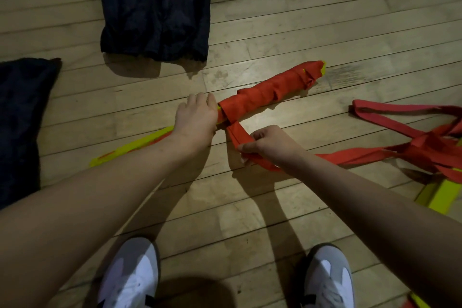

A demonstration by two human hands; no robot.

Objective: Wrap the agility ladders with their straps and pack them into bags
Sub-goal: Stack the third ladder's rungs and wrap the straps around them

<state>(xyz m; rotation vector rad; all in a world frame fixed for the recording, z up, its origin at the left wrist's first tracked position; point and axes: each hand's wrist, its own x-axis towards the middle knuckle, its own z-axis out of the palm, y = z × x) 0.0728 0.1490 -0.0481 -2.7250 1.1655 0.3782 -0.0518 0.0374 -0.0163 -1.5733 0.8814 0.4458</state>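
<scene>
A bundle of yellow ladder rungs (132, 144) lies slantwise on the wooden floor, its far half wound in red strap (270, 90). My left hand (196, 117) grips the bundle at the near edge of the wound part. My right hand (268, 144) pinches the loose red strap (235, 132) just below the bundle, pulled taut. The strap's tail (362, 155) trails off to the right. An empty dark bag (155, 7) lies flat at the top, a second dark bag (20, 120) at the left edge.
A tangle of red straps (430, 147) and yellow rungs (447, 195) of another ladder lies at the right. My two white and grey shoes (130, 277) stand at the bottom, and bare floor boards lie between them and the bundle.
</scene>
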